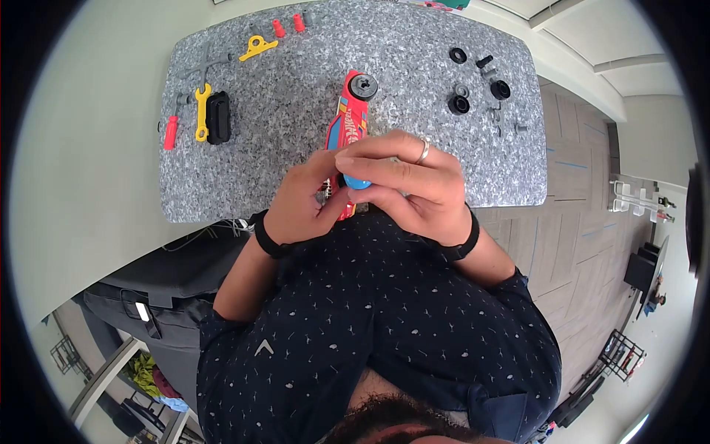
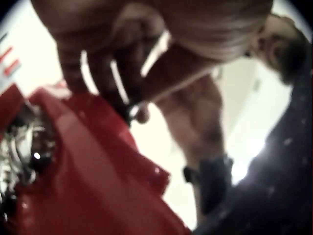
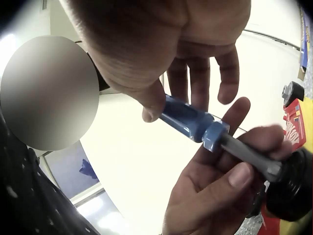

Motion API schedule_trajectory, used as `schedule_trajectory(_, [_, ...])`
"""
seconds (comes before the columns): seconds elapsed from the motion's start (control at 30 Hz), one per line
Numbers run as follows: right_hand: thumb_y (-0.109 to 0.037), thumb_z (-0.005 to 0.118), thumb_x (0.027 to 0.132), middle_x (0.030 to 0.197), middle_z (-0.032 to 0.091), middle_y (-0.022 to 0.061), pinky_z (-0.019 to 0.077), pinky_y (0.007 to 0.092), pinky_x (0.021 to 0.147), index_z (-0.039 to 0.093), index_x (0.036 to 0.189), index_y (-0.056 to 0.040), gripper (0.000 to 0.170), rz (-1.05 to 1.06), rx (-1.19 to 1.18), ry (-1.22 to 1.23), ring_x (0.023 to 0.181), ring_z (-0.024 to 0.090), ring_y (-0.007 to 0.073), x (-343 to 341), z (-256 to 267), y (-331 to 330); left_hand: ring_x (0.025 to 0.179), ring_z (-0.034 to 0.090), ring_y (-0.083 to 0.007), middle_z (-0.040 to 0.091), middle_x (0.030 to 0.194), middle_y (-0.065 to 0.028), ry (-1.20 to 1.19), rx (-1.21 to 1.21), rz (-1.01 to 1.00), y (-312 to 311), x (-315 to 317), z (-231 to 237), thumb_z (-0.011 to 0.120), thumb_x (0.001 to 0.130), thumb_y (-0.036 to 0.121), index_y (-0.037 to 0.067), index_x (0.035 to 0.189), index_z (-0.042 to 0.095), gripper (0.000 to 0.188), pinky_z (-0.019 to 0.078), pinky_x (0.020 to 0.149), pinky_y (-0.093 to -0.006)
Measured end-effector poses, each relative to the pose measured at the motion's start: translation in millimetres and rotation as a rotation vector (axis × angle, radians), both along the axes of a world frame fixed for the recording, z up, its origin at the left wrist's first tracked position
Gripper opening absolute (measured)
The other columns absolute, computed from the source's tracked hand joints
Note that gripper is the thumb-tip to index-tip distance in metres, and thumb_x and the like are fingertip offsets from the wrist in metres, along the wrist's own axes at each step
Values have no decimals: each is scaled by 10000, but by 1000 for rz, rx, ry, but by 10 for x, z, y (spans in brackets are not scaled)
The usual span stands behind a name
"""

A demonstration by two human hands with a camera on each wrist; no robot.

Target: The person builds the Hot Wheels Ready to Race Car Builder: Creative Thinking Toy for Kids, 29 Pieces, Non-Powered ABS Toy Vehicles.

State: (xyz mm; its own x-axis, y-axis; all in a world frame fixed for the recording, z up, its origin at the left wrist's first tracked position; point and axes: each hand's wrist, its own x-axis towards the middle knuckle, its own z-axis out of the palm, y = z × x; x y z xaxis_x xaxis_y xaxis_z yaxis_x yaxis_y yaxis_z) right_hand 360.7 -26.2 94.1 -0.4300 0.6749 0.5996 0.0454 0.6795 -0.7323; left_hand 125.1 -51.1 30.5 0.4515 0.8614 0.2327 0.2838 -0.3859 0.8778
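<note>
A red toy car [image 1: 353,122] with blue and yellow markings lies on its side near the table's front edge. My right hand [image 1: 414,181] pinches the blue handle [image 3: 188,119] of a screwdriver between thumb and fingers. The grey shaft [image 3: 249,155] reaches to a black wheel [image 3: 292,186] on the car. My left hand [image 1: 305,196] is at the car's near end, its thumb and fingers around the shaft's tip by the wheel. In the left wrist view the red body [image 2: 93,161] and a silver engine part [image 2: 24,152] show close up.
On the table's left lie a yellow wrench [image 1: 202,111], a black part [image 1: 218,118], a red-handled tool [image 1: 171,132] and a grey cross-shaped tool [image 1: 205,65]. A yellow piece [image 1: 258,48] and red pieces [image 1: 299,23] are at the back. Black wheels [image 1: 458,103] and small parts lie right.
</note>
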Motion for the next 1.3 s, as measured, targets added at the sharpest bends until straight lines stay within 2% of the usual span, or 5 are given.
schedule_trajectory(0.4, [-22,890,903,1226,782,160,636,392,875,793,1294,-13,404,-22,45,20,1027,778,267,-2,-49,22,1326,642,-391,664,1447,-151,101,-79,-13,-9,84,-60,910,871,173,59,1503,630,701,535,1109,-479])
schedule_trajectory(0.63, [-18,605,1124,1163,715,126,598,315,815,633,1399,30,281,-333,-515,682,955,727,187,339,-95,172,1537,483,-454,456,1711,-230,189,140,62,26,19,177,938,825,212,69,1692,454,1003,425,1267,-525])
schedule_trajectory(0.87, [-178,720,1111,1160,670,45,510,241,609,616,1469,-28,402,-305,-992,193,739,609,64,451,-865,300,1608,428,-499,381,1751,-327,307,-159,190,-106,228,135,907,831,210,-13,1768,212,1188,387,1305,-547])
schedule_trajectory(1.1, [-283,770,1100,1371,679,126,463,223,545,443,1664,-40,696,-247,-1123,-46,722,591,55,284,-913,94,1483,579,-304,534,1622,-232,-69,-352,235,-68,23,-161,710,908,-23,6,1784,208,1011,468,1239,-423])
schedule_trajectory(1.3, [-221,876,1016,1302,718,123,493,217,571,471,1627,-16,761,-195,-1123,265,747,625,53,257,-847,61,1496,549,-252,473,1666,-185,-400,-498,213,-57,76,-187,683,891,-99,66,1810,153,1073,475,1237,-423])
